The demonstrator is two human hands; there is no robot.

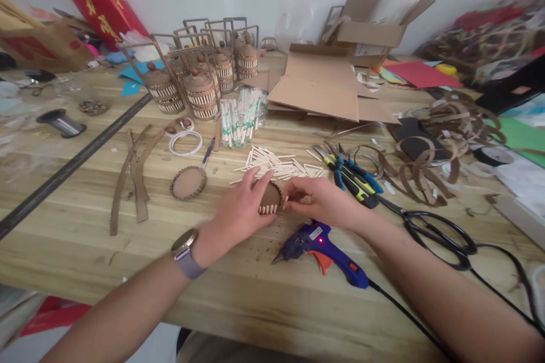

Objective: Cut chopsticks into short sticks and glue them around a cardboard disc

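Observation:
My left hand (242, 198) grips a round cardboard base (271, 195) with a ridged rim, thumb in front and fingers behind. Short wooden pegs stand in a row along its near edge. Close to its right side, my right hand (317, 198) pinches a short wooden stick (285, 201) between thumb and fingertips. Loose wooden sticks (276, 163) lie in a pile just beyond both hands. A blue glue gun (323, 247) with a lit red light rests below my right hand, nozzle pointing left. Another cardboard disc (187, 182) with a ridged rim lies to the left.
Lantern-like baskets (202, 93) with tall handles stand at the back, beside packets of sticks (242, 116). Flattened cardboard (317, 82) lies behind. Pliers (351, 176), black scissors (438, 238) and curled brown strips (426, 164) are at right; cut strips (136, 176) lie left.

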